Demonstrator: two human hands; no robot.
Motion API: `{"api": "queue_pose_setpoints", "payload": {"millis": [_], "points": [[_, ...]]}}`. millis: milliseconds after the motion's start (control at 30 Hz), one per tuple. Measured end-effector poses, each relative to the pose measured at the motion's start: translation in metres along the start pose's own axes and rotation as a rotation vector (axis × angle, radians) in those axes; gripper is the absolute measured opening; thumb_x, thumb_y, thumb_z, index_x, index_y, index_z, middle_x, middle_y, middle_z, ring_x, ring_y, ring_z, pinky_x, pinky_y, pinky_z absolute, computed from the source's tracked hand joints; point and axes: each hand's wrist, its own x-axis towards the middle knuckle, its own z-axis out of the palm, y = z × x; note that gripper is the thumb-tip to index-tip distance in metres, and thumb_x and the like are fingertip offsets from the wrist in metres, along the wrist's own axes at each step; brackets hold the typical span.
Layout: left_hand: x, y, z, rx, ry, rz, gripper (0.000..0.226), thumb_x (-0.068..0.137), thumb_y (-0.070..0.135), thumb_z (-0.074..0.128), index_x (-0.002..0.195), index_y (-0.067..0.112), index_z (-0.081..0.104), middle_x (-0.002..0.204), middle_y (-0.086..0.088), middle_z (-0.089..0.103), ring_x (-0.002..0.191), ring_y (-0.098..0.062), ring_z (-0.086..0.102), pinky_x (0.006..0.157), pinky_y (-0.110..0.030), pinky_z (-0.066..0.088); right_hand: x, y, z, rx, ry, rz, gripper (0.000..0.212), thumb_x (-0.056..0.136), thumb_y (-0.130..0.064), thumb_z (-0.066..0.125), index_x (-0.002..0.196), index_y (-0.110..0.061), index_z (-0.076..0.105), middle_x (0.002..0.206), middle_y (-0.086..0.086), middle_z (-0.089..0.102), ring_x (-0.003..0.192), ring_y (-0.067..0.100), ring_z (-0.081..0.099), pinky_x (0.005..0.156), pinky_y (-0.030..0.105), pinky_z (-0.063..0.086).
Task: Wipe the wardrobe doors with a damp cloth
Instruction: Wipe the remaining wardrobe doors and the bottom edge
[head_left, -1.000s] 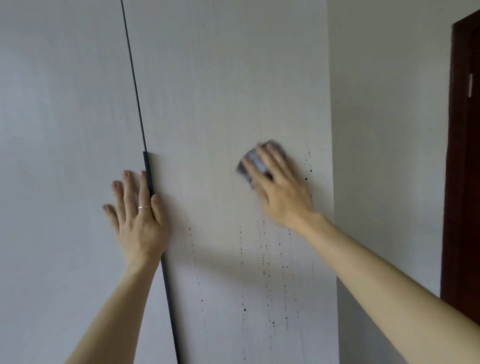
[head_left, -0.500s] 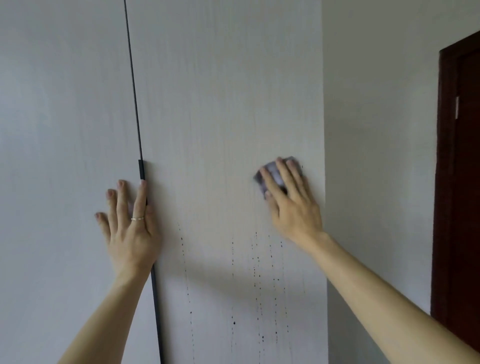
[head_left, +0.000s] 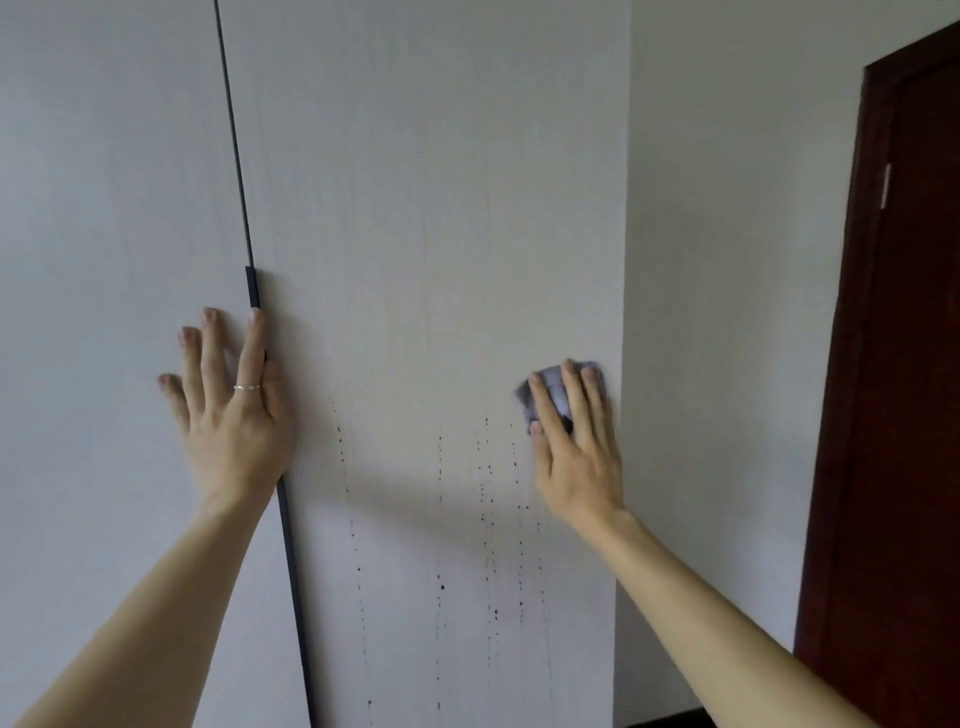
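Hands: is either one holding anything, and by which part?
Right hand presses flat on the cloth, covering its middle, against the door; left hand holds nothing.

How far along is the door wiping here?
Roughly midway. The right door looks clean up top; the right hand presses the cloth at its right edge; dark specks below await wiping. The left hand rests flat across the seam; the left door shows no marks.

— What am I wearing, going by the head feed?

— I see both my forearms (head_left: 717, 618) bare right to the edge of the frame.

— Any jewellery?

— One thin silver ring (head_left: 247, 387) round the index finger of my left hand (head_left: 234, 431). My right hand (head_left: 576, 467) is bare. Nails on both look short and plain.
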Motion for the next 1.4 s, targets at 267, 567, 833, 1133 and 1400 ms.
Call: {"api": "queue_pose_setpoints", "payload": {"millis": [267, 567, 833, 1133, 1400], "points": [[-0.001, 0.002, 0.005, 0.005, 0.016, -0.005, 0.054, 0.109, 0.026, 0.031, 0.158, 0.043, 0.017, 0.169, 0.001, 0.004, 0.155, -0.021, -0.003, 0.124, -0.049, -0.005, 0.100, 0.009, -0.005, 0.056, 0.154, 0.164, 0.047, 0.106, -0.026, 0.038, 0.152, -0.018, 0.042, 0.163, 0.015, 0.024, 0.152, 0.034, 0.015, 0.121, 0.052, 0.024], [-0.009, -0.005, 0.005, 0.009, 0.012, 0.041, 0.054, 0.108, 0.028, 0.027, 0.159, 0.039, 0.015, 0.169, -0.001, 0.005, 0.155, -0.023, -0.001, 0.124, -0.050, -0.005, -0.025, -0.024, 0.010, 0.064, -0.011, 0.061, 0.050, 0.102, -0.022, 0.045, 0.152, -0.018, 0.041, 0.162, 0.016, 0.025, 0.152, 0.035, 0.017, 0.117, 0.059, 0.027], [-0.075, -0.037, 0.024, 0.029, -0.039, 0.009, 0.057, 0.104, 0.035, 0.023, 0.158, 0.044, 0.006, 0.166, 0.015, -0.004, 0.153, -0.006, -0.008, 0.123, -0.042, -0.009, 0.064, -0.032, 0.008, 0.092, 0.085, 0.165, 0.049, 0.105, -0.026, 0.037, 0.154, -0.020, 0.037, 0.165, 0.013, 0.018, 0.154, 0.032, 0.008, 0.124, 0.050, 0.013], [-0.076, -0.039, 0.026, 0.074, -0.036, 0.019, 0.056, 0.104, 0.035, 0.022, 0.159, 0.038, 0.012, 0.168, 0.003, 0.009, 0.153, -0.007, -0.008, 0.123, -0.036, -0.012, 0.069, -0.055, 0.013, 0.056, 0.014, -0.086, 0.049, 0.104, -0.025, 0.043, 0.153, -0.022, 0.039, 0.164, 0.011, 0.023, 0.153, 0.032, 0.014, 0.122, 0.053, 0.017], [-0.071, -0.043, 0.028, 0.073, -0.008, 0.048, 0.056, 0.105, 0.036, 0.023, 0.158, 0.043, 0.008, 0.168, 0.003, 0.013, 0.154, -0.008, -0.004, 0.124, -0.039, -0.008, 0.120, -0.082, 0.015, 0.073, 0.084, 0.065, 0.050, 0.105, -0.028, 0.037, 0.155, -0.023, 0.034, 0.166, 0.010, 0.018, 0.154, 0.030, 0.008, 0.124, 0.049, 0.008]]}}
